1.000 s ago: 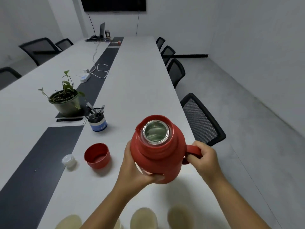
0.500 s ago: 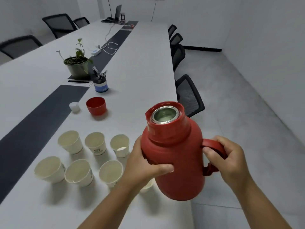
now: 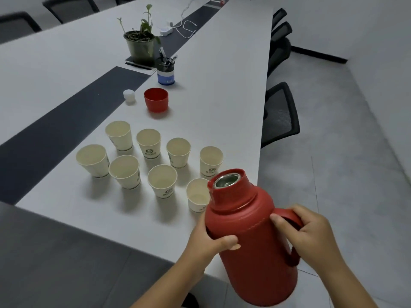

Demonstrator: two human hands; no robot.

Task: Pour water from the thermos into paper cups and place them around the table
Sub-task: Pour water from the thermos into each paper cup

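I hold a red thermos (image 3: 251,245) with its steel mouth uncovered, raised over the near right corner of the white table (image 3: 222,103) and tilted toward the cups. My right hand (image 3: 311,232) grips its handle. My left hand (image 3: 211,241) wraps the body's left side. Several white paper cups (image 3: 162,178) stand upright in two rows on the table. The nearest cup (image 3: 196,194) sits just left of the thermos mouth, partly hidden by it. No water stream shows.
The red thermos lid cup (image 3: 156,100) and a white stopper (image 3: 129,96) sit beyond the cups. Further back are a pen holder (image 3: 165,73) and a potted plant (image 3: 140,44). Black chairs (image 3: 280,112) line the table's right edge; grey floor lies right.
My view has dropped toward the table, bringing all the cups into sight. The thermos has come lower and closer to the cups, tilting left, with both hands keeping their grip.
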